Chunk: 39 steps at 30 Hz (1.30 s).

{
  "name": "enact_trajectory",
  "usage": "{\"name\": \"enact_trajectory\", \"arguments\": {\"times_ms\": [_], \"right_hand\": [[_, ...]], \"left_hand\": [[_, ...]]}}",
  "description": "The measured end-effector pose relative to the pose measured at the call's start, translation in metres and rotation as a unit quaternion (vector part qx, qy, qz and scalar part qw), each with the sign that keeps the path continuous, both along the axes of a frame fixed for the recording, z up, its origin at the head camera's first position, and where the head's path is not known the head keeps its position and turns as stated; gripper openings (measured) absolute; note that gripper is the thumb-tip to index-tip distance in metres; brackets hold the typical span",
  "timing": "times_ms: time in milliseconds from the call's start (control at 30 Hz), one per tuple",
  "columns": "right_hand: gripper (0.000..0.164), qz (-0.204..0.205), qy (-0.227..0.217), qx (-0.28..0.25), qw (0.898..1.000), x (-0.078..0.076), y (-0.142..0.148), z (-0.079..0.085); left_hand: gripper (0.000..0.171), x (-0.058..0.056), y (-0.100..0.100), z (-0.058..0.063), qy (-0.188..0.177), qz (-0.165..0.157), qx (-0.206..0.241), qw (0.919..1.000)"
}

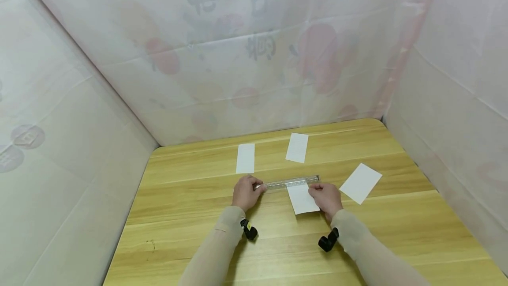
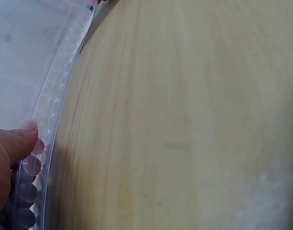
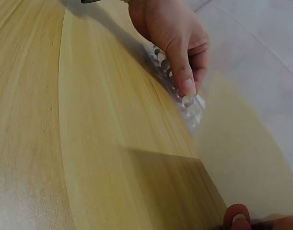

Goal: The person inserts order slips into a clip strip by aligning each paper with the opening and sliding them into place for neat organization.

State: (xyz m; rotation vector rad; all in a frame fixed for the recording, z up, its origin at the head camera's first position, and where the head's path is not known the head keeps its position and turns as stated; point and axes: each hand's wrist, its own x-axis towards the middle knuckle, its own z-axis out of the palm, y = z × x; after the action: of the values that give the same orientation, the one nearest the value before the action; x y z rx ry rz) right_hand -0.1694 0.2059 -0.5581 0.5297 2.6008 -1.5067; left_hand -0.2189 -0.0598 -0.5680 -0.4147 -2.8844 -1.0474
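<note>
— How is the clear strip [image 1: 274, 184] expected to handle?

— It is judged light and fairly stiff along its length, though a little bend can be expected; its glossy plastic may be found slippery. It is best taken by an end.

— And the white paper [image 1: 303, 200]?

— Very light, thin and easily creased, by its look. It should be taken near an edge, with little pressure.

— Where are the two found relative to each grip?

— The strip's left end is pinched between thumb and fingers by the left grip [image 1: 246, 193], and the rest of it is extended to the right. The paper's right edge is pinched by the right grip [image 1: 327, 197], with most of the sheet left of those fingers. Its upper edge is met by the strip, over the counter [image 1: 166, 215].

— Is it slotted in, or only placed behind?

— That cannot be told: the strip is see-through, and the contact is shown too small in the head view.
</note>
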Motion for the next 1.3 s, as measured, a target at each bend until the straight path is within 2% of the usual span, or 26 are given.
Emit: {"name": "enact_trajectory", "arguments": {"times_ms": [233, 467, 733, 1000, 1300], "right_hand": [[0.024, -0.016, 0.0, -0.001, 1.0, -0.0004, -0.0017, -0.0001], [0.024, -0.034, 0.007, -0.021, 0.999, -0.0016, -0.0019, -0.0038], [0.024, -0.047, -0.004, -0.043, 0.998, -0.0015, -0.0028, -0.0032], [0.025, -0.043, -0.007, -0.037, 0.998, -0.0012, -0.0028, -0.002], [0.027, -0.057, -0.005, -0.041, 0.997, -0.0029, 0.0017, -0.0047]], "left_hand": [[0.016, -0.0001, -0.0002, -0.0015, 0.006, 0.0, -0.004, 1.0], [0.017, 0.0005, 0.0, -0.0019, 0.014, -0.001, -0.009, 0.9999], [0.018, 0.0008, -0.0002, -0.0011, 0.021, -0.001, -0.012, 0.9997], [0.018, 0.0019, 0.0007, -0.0007, 0.024, 0.0, -0.009, 0.9997], [0.018, 0.0021, 0.0003, 0.0003, 0.024, 0.0, -0.005, 0.9997]]}}
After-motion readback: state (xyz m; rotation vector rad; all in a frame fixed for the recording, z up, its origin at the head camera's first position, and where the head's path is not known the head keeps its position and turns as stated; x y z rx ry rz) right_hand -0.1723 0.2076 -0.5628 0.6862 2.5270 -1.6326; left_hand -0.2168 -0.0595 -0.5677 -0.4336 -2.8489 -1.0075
